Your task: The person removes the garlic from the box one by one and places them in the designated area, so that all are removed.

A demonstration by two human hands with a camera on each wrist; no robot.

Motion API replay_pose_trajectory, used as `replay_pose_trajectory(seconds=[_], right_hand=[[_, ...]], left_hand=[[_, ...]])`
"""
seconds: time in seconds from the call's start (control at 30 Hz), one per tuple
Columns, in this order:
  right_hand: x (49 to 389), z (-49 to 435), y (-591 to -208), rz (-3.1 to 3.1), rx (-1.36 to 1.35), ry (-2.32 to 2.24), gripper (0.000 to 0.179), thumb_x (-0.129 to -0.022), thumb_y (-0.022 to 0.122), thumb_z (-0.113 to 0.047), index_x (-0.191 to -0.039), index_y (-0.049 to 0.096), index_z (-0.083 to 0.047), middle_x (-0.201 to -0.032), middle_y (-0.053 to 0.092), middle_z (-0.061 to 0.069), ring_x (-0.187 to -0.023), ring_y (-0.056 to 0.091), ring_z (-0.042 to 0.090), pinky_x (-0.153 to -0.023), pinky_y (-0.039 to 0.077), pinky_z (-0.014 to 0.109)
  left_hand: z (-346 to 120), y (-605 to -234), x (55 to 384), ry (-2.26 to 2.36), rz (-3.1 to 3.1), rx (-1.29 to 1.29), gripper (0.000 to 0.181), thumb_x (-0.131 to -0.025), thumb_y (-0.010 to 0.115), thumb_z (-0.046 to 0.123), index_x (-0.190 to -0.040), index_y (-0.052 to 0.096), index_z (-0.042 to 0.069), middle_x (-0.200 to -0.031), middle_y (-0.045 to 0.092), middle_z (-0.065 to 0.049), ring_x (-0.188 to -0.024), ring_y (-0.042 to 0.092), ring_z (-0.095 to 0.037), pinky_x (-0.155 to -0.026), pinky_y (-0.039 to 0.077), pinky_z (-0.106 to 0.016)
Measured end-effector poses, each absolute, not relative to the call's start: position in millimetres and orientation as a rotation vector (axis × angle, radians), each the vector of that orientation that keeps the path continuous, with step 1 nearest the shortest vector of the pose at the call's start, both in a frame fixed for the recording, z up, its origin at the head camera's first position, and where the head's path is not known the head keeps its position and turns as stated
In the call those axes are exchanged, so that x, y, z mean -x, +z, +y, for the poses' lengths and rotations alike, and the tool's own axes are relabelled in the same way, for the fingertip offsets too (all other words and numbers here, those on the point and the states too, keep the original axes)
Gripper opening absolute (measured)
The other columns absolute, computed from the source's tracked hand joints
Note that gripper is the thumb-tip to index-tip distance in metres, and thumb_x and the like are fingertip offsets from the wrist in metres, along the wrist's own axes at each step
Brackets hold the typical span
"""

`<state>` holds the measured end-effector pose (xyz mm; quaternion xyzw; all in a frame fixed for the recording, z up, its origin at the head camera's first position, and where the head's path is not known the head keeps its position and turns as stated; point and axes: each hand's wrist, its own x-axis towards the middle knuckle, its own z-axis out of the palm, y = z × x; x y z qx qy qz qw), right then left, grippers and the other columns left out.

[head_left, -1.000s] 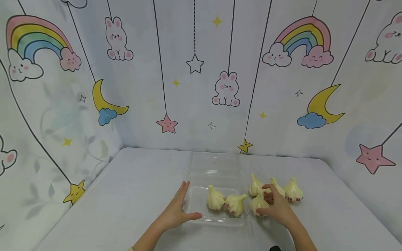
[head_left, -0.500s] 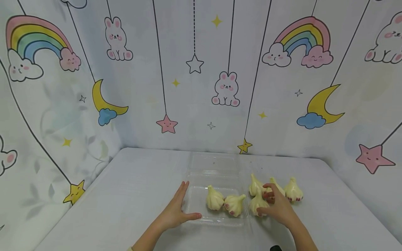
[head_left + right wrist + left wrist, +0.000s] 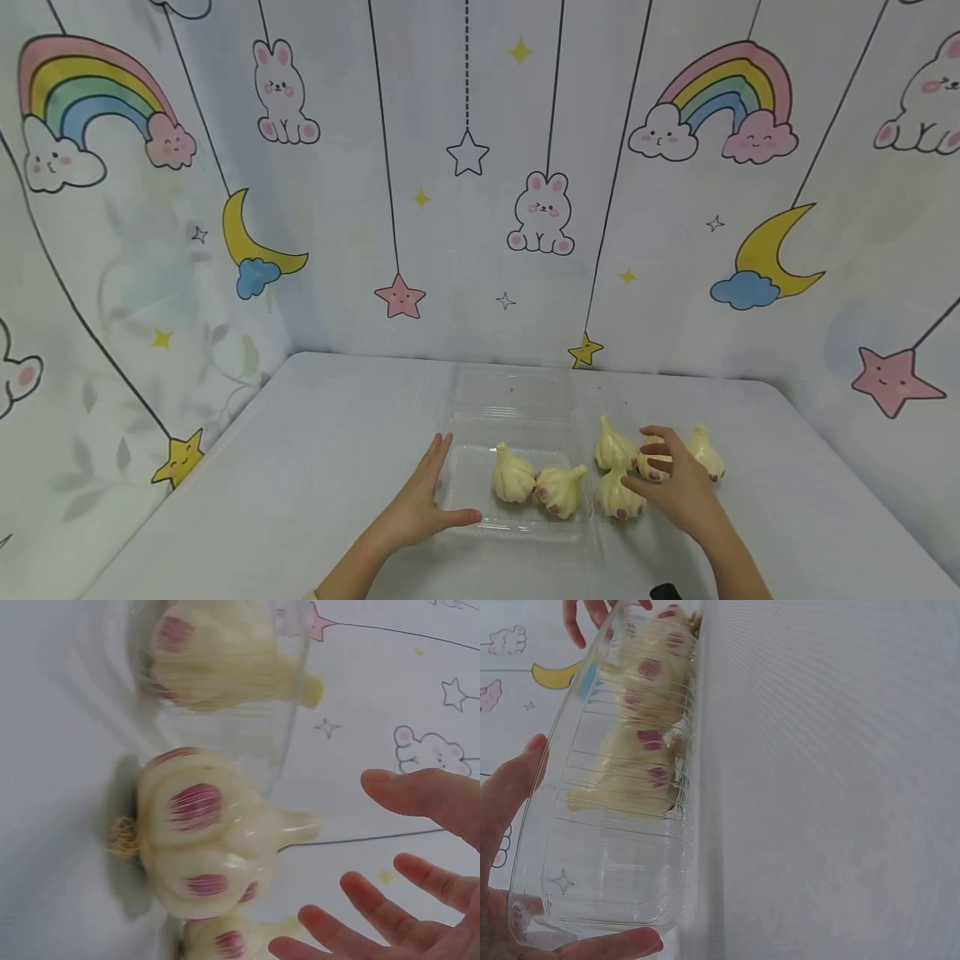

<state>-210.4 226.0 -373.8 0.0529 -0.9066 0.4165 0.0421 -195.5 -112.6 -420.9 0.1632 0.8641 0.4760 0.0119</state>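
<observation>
A clear plastic container (image 3: 467, 483) stands on the table, two pale garlic bulbs (image 3: 514, 475) side by side in it. My left hand (image 3: 418, 508) spans its left end with straight fingers, the thumb at the front corner; in the left wrist view a finger lies along the base. Right of the container are several more garlic bulbs, with pink patches and one showing roots. Over them my right hand (image 3: 684, 487) is spread, nothing in its grasp. The front bulb (image 3: 621, 500) stands upright near the container wall, and the right wrist view shows a gap between fingers and bulb (image 3: 206, 832).
The container's clear lid (image 3: 512, 390) lies folded back behind it. Another garlic bulb (image 3: 615, 446) stands behind the front one, and one (image 3: 705, 454) at the far right is partly covered by my hand. A cartoon-printed curtain (image 3: 337, 208) backs the white table (image 3: 300, 483).
My right hand has let go of the front garlic bulb and drawn back to the right and slightly away, fingers spread. That bulb stays in place. My left hand and the container have not moved.
</observation>
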Motion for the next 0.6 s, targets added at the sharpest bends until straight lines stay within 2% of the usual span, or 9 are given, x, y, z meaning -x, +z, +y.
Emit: replay_pose_trajectory(seconds=[0.2, 0.33, 0.6], right_hand=[[205, 222, -366, -2.701, -0.181, 1.29, 0.065, -0.077, 0.074, -0.018, -0.13, 0.037, -0.005, -0.122, 0.047, 0.026, -0.112, 0.046, 0.048, -0.077, 0.053, 0.041], [202, 218, -361, -2.618, -0.228, 1.258, 0.059, -0.077, 0.074, -0.016, -0.126, 0.042, -0.003, -0.121, 0.05, 0.023, -0.11, 0.049, 0.044, -0.074, 0.054, 0.043], [197, 209, -351, -2.521, -0.29, 1.324, 0.058, -0.078, 0.073, -0.019, -0.126, 0.044, -0.004, -0.124, 0.05, 0.017, -0.111, 0.05, 0.038, -0.079, 0.052, 0.047]], left_hand=[[-113, -420, 194, 1.49, 2.69, -0.511, 0.108, -0.071, 0.079, 0.032, -0.147, 0.007, 0.004, -0.149, 0.001, -0.026, -0.127, 0.026, -0.048, -0.097, 0.035, -0.054], [-112, -419, 193, 1.485, 2.69, -0.508, 0.108, -0.071, 0.079, 0.031, -0.146, 0.008, 0.004, -0.149, 0.001, -0.027, -0.127, 0.026, -0.049, -0.097, 0.036, -0.053], [-112, -418, 193, 1.472, 2.71, -0.504, 0.107, -0.07, 0.079, 0.032, -0.146, 0.009, 0.004, -0.149, 0.002, -0.025, -0.129, 0.023, -0.047, -0.098, 0.034, -0.053]])
